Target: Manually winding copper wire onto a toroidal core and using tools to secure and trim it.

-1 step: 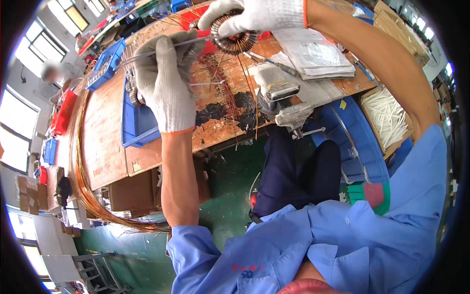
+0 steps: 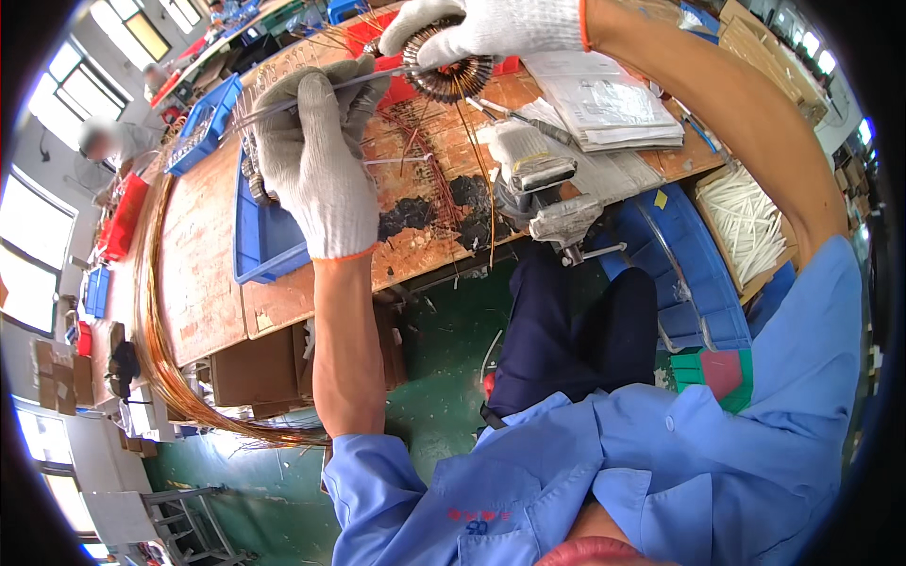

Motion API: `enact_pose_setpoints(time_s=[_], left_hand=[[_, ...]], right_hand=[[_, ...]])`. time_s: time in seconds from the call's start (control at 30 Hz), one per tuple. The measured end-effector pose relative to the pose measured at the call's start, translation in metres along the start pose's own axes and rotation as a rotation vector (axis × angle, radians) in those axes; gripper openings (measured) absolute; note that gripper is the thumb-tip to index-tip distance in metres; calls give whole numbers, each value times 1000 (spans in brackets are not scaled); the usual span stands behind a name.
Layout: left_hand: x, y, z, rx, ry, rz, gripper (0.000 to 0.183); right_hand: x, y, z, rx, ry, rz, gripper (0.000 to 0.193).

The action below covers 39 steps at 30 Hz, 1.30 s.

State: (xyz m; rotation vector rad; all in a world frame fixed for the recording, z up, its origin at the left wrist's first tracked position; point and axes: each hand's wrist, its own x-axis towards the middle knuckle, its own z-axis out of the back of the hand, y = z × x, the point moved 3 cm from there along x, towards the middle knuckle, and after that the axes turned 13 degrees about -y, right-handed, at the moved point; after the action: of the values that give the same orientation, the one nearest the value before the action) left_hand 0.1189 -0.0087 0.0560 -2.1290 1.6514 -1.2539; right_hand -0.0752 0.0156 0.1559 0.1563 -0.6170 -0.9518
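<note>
My right hand (image 2: 491, 28), in a white knit glove, grips a ring-shaped coil (image 2: 464, 79) wound with dark copper wire, above the far part of the bench. Copper wire ends (image 2: 477, 151) hang from the coil toward the bench's near edge. My left hand (image 2: 316, 141), gloved too, pinches a thin grey strip (image 2: 379, 75) between thumb and fingers. One end of the strip meets the coil's left side; whether it passes through the ring I cannot tell. The other end sticks out left past my glove. A blue bin (image 2: 269, 245) stands beside my left wrist.
A metal vise (image 2: 566, 222) sits at the bench's near edge. Right of the coil lie bagged papers (image 2: 604, 104). A box of white strips (image 2: 746, 222) stands by my right arm. Long copper wires (image 2: 156, 330) bend over the left bench end. Red wires (image 2: 439, 193) lie mid-bench.
My left hand has shifted slightly left with the grey strip. The coil and my right hand have moved a little left too, and the hanging wires have swung slightly.
</note>
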Motion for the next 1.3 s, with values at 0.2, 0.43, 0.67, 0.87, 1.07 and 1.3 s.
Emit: enact_pose_setpoints(time_s=[0.2, 0.43, 0.67, 0.87, 1.07, 1.3], left_hand=[[18, -3, 8, -182, 11, 186, 24], [6, -11, 32, 22, -20, 145, 61], [-98, 44, 30, 399, 195, 283, 113], [-104, 45, 16, 339, 194, 668, 46], [-104, 53, 17, 355, 197, 643, 47], [-95, 87, 104, 208, -140, 663, 99]], right_hand=[[-9, 6, 20, -7, 39, 88, 37], [3, 3, 1, -2, 48, 144, 38], [-10, 13, 33, -54, 8, 81, 40], [-6, 5, 24, 11, 42, 102, 43], [-6, -7, 31, 56, 46, 49, 44], [40, -82, 40, 78, -299, -33, 35]])
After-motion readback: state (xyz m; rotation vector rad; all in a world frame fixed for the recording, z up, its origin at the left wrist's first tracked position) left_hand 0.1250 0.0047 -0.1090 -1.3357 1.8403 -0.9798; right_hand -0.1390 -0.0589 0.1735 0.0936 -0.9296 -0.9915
